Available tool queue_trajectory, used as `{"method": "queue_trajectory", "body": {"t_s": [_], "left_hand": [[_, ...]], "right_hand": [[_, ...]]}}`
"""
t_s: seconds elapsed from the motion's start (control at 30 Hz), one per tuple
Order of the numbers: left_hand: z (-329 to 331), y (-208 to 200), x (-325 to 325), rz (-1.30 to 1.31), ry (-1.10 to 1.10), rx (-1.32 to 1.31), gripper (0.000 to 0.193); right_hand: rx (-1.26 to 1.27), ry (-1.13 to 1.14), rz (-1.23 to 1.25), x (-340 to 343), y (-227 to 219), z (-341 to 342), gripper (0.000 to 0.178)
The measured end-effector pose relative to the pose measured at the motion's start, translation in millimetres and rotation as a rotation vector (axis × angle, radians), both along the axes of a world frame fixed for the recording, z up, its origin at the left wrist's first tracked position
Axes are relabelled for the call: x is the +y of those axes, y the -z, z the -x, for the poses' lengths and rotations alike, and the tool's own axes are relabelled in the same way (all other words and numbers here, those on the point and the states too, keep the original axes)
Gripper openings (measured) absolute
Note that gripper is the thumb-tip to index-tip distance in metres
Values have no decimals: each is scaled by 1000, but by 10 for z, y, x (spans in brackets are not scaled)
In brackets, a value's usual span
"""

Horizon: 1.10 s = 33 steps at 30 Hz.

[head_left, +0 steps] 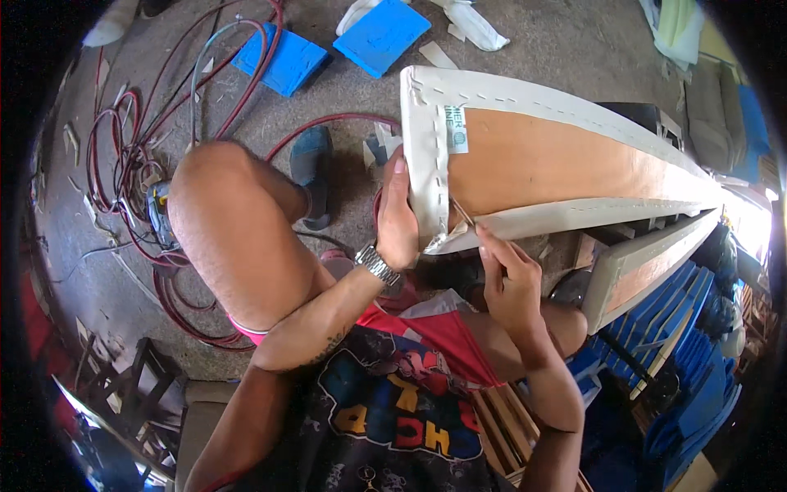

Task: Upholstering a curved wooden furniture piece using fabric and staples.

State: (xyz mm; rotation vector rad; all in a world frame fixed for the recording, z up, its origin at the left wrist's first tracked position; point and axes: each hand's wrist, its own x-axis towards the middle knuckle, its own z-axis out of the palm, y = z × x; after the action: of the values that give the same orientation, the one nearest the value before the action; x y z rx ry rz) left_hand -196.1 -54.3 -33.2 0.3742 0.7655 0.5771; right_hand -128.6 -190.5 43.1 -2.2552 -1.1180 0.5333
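A long upholstered panel [541,160] slants away to the right, its brown board edged with off-white covering stapled down all round. My left hand [398,217] grips its near left end, with the thumb lying on the white edge. At the lower left corner, where the covering is folded and ragged, my right hand [512,279] pinches a thin, pointed tool [462,211]. Its tip rests near the seam between the covering and the board. Whether this is a blade or a pick, I cannot tell. A printed label [456,129] sits near the panel's end.
A second upholstered panel [627,279] leans below the first on the right. Blue flat pieces [668,328] are stacked beyond my right knee. Red hoses [131,148] coil over the floor at left, near two blue foam blocks [381,37]. Scraps litter the concrete.
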Motion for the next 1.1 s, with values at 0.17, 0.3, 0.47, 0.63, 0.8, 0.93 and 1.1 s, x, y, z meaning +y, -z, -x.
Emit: {"method": "queue_trajectory", "body": {"t_s": [0.17,0.3,0.47,0.63,0.8,0.93,1.1], "left_hand": [[44,414,-21,-193,74,117,42],[45,381,3,-197,88,12,42],[51,351,80,-197,72,26,34],[235,-54,295,-1071,42,361,17],[215,-448,458,-1765,375,654,12],[208,-450,490,-1576,429,638,14],[158,-574,525,-1777,481,754,14]], "right_hand": [[-37,-6,-158,-49,260,-18,37],[-265,5,-191,-122,467,49,42],[-98,19,-166,-69,211,36,35],[-43,153,-244,-242,116,124,25],[-9,283,-301,-471,239,226,21],[95,362,-346,-580,322,340,21],[198,503,-399,-784,564,364,23]]}}
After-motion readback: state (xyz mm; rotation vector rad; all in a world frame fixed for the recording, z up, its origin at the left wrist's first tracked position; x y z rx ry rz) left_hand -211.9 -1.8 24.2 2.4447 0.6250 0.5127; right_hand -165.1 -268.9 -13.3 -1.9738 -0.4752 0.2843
